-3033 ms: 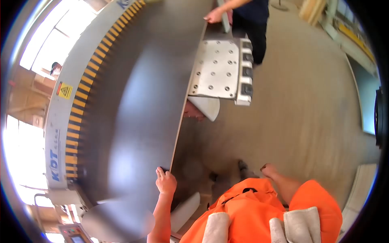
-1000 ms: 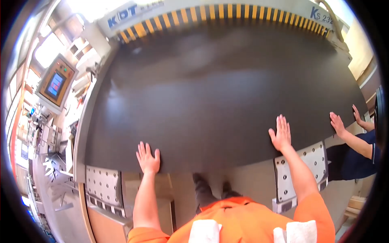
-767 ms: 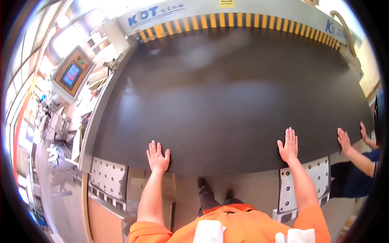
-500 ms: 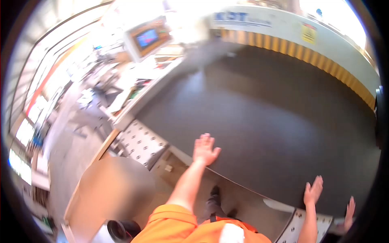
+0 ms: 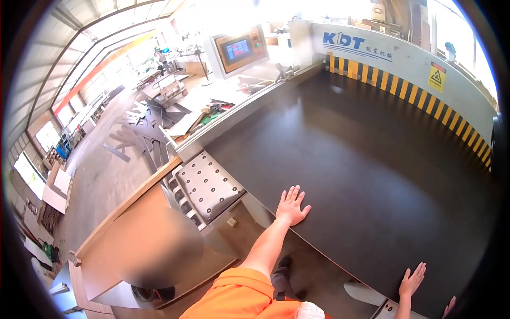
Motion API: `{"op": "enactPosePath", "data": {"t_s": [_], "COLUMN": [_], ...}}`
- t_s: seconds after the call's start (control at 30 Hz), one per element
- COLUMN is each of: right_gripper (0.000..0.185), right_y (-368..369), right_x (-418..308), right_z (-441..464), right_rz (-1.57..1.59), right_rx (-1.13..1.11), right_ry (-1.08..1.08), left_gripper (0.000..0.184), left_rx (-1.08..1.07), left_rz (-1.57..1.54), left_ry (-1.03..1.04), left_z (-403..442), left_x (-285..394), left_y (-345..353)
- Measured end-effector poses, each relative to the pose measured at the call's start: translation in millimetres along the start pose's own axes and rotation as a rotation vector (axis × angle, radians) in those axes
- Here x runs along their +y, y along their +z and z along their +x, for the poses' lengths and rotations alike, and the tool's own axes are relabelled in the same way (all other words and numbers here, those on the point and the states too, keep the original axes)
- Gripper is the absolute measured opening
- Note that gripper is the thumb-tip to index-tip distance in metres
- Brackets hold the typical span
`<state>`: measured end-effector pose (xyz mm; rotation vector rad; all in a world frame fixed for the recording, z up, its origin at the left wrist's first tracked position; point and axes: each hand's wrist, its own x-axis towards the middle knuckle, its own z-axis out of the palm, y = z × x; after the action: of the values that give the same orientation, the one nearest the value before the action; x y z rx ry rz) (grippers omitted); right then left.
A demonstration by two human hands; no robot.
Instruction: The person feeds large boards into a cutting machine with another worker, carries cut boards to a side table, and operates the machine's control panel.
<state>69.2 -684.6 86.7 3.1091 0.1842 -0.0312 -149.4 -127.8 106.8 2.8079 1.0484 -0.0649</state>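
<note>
A large dark board (image 5: 361, 175) lies on the machine, its far edge at the yellow and black striped strip (image 5: 404, 93). My left hand (image 5: 291, 207) rests flat near the board's front edge, fingers spread, holding nothing. Lower right, my right hand (image 5: 411, 280) lies on the board with its fingers stretched out and nothing in them. Part of another person's hand (image 5: 449, 307) shows at the bottom right, beside the board's edge. A perforated metal support table (image 5: 209, 186) juts out left of my left hand.
A control panel (image 5: 241, 52) with a lit screen stands behind the machine's left side rail. At lower left is a brown board (image 5: 106, 260) with a blurred patch over part of it. Dark offcuts (image 5: 151, 141) lie on the floor beyond.
The view has turned left, showing more of the workshop floor. Both my hands, earlier at the board's edge or off it, now lie flat on it; the board now sits squarer against the striped strip.
</note>
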Motion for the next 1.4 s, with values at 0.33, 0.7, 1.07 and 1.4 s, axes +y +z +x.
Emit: {"op": "enactPosePath", "data": {"t_s": [0.33, 0.7, 1.07, 1.4], "right_gripper": [0.071, 0.075, 0.076, 0.075], "right_y": [8, -3, -10, -4], "right_x": [7, 4, 2, -4], "right_z": [1, -4, 0, 38], "right_rz": [0.065, 0.160, 0.200, 0.173], "right_rx": [0.059, 0.069, 0.050, 0.070], "right_ry": [-0.048, -0.041, -0.029, -0.036], "left_gripper": [0.075, 0.076, 0.076, 0.075], "left_rx": [0.010, 0.072, 0.032, 0.060], "left_rz": [-0.019, 0.023, 0.012, 0.025], "left_ry": [-0.004, 0.011, 0.004, 0.017], "left_z": [0, 6, 12, 47], "left_x": [2, 1, 5, 16], "left_y": [0, 13, 14, 19]}}
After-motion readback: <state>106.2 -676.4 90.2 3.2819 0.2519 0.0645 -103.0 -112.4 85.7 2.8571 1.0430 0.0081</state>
